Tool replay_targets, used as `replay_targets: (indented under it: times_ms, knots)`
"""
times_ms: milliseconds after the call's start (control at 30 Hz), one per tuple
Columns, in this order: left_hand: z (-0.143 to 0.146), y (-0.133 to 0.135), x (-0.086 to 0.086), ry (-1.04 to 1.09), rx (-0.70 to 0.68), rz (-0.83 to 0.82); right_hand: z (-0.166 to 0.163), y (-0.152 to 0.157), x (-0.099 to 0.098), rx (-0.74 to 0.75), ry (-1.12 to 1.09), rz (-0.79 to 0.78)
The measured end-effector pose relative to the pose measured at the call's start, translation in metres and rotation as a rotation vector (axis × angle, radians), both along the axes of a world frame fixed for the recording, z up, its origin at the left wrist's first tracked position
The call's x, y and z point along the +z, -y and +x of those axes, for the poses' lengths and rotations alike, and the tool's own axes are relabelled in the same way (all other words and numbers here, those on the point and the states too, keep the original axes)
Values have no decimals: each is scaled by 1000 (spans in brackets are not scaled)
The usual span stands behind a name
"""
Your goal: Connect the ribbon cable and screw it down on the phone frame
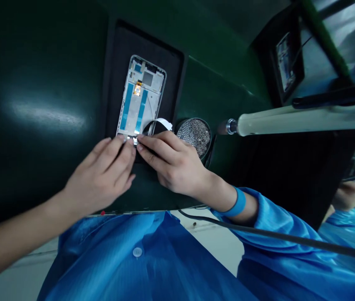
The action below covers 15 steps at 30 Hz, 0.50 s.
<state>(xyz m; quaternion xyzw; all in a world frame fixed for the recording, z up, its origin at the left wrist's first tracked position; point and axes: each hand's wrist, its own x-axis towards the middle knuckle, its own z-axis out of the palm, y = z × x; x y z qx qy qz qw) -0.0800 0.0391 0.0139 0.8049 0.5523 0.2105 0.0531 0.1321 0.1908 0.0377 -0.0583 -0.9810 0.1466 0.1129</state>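
An opened phone frame, silvery with two blue strips and an orange flex cable, lies in a black tray. My left hand has its fingers bent together at the near end of the frame, fingertips on its edge. From the right, my right hand reaches the same end, thumb and forefinger pinched close to a small shiny part. What that pinch holds is hidden by the fingertips. A curved white strip stands up just beyond my right knuckles.
A round dish of tiny screws sits right of the tray. Beyond it, a pale-handled electric screwdriver points inward. Another phone in a black tray is at upper right. A dark cable crosses my right sleeve. Another person's hand shows far right.
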Motion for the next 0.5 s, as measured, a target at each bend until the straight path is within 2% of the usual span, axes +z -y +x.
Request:
replay_targets:
  times_ms: [167,300,400,500]
  knots:
    - [40,12,2,-157,141,20,-1,-6,-7,-6,-109,-168]
    - [53,13,3,-199,216,-50,6,-2,0,-37,-257,-312]
    - [55,15,5,-267,223,-83,15,8,8,-235,-424,-280]
    - [55,17,5,-292,228,-78,23,10,12,-420,-765,-85]
